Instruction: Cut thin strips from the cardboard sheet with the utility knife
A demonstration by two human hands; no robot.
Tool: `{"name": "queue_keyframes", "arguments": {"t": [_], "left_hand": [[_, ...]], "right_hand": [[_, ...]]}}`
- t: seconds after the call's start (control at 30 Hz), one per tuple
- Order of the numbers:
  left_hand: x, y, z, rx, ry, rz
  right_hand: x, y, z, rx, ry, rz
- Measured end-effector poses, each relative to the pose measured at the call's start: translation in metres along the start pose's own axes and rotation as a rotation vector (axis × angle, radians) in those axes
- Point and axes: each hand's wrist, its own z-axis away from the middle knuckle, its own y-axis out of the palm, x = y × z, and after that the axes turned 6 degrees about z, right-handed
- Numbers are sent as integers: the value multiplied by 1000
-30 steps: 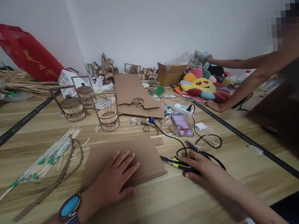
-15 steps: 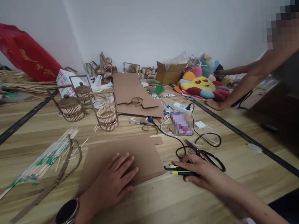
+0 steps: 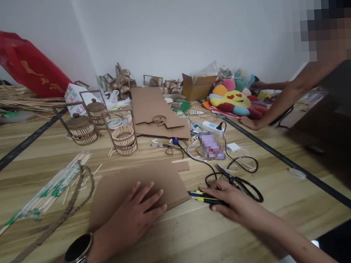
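Observation:
My left hand [image 3: 138, 211] lies with fingers spread on a sheet of brown cardboard [image 3: 160, 176], and a watch [image 3: 78, 249] is on that wrist. At the sheet's right corner, my right hand [image 3: 231, 199] closes around a black-and-yellow utility knife [image 3: 194, 194]. A second slim yellow-and-black tool with a metal tip [image 3: 202, 200] lies alongside it under the fingers; its kind is unclear. The knife's front end is close to the cardboard edge; I cannot tell whether it touches. Black-handled scissors [image 3: 250, 188] rest just beyond my right hand. A small cardboard strip [image 3: 182, 166] lies behind the sheet.
Small wooden-slat buckets [image 3: 124, 138] stand at the back left, beside bundled sticks [image 3: 59, 180] and a curved brown strip [image 3: 69, 211]. Larger cardboard [image 3: 147, 103], a phone [image 3: 212, 145], cables and a power strip [image 3: 212, 127] lie farther back. Another person's arm [image 3: 280, 99] leans on the table at right.
My left hand has turned slightly, its fingers shifting toward the near edge of the cardboard. My right hand and the knife have moved a little to the left. The view has shifted slightly.

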Motion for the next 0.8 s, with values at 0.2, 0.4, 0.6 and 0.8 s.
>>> {"name": "queue_keyframes", "arguments": {"t": [0.2, 0.4, 0.6, 0.8], "left_hand": [[0, -8, -37, 39, 124, 110], [0, 1, -70, -4, 205, 162], [1, 7, -64, 8, 206, 157], [1, 9, -63, 29, 164, 178]], "right_hand": [[-1, 3, 1, 6, 8, 32], [4, 5, 4, -29, 11, 39], [7, 9, 8, -59, 0, 37], [10, 15, 14, -98, 9, 28]]}}
